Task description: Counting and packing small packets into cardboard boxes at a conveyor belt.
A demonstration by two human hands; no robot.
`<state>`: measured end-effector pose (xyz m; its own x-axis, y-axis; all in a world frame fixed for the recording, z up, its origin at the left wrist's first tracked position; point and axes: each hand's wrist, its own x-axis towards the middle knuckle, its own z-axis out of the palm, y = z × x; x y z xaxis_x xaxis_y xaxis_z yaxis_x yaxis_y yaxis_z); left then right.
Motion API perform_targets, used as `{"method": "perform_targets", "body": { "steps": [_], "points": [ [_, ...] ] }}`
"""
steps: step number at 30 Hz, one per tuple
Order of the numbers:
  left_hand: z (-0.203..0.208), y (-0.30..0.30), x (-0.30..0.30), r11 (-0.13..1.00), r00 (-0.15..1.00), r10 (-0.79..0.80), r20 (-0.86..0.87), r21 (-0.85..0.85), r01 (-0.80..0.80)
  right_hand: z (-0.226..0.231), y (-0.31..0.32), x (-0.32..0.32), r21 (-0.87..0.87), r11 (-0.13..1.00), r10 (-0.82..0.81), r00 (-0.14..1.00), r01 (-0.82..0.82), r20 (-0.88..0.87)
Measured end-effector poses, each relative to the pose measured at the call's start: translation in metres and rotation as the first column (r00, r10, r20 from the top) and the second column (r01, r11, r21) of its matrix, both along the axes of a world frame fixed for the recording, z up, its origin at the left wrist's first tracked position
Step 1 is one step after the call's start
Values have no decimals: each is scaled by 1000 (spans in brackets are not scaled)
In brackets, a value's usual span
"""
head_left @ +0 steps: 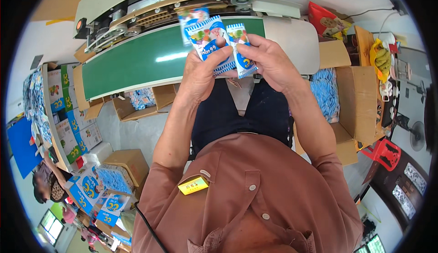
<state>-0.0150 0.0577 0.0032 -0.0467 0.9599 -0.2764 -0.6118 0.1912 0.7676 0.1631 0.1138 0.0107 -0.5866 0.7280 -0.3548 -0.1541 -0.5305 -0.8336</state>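
Observation:
My left hand (199,73) grips a blue-and-white candy sachet (207,30) with fruit pictures, its thumb pressed across the front. A narrower-looking sachet (237,35) of the same print is pinched in my right hand (270,60), thumb on its face. The two sachets are side by side with their edges close together, held over the near edge of a green conveyor belt (132,63). Just behind them, a further sachet (194,15) of like colours looks blurred by motion; whether it rests on the belt cannot be made out.
A sealing machine (169,11) with rollers runs along the belt's far side. Open cartons of sachets stand below the belt (142,99) and at the right (325,95). Stacked printed boxes (73,116) are at the left, with a red stool (388,155) far right. Other people are at the far left.

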Motion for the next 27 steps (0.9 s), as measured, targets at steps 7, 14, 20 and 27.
{"method": "perform_targets", "body": {
  "steps": [7,14,20,27],
  "points": [
    [7,2,2,989,990,-140,-17,-46,139,-1,-2,13,9,956,-294,954,294,53],
    [8,-2,-17,992,993,-110,45,-57,113,-10,26,24,48,888,-456,889,457,-29],
    [3,-6,-25,997,999,-37,-5,-68,37,-20,36,13,122,868,-490,870,481,51],
    [1,-8,-28,997,999,10,37,-75,-8,-26,42,-20,159,877,-473,873,454,117]
  ]
}}
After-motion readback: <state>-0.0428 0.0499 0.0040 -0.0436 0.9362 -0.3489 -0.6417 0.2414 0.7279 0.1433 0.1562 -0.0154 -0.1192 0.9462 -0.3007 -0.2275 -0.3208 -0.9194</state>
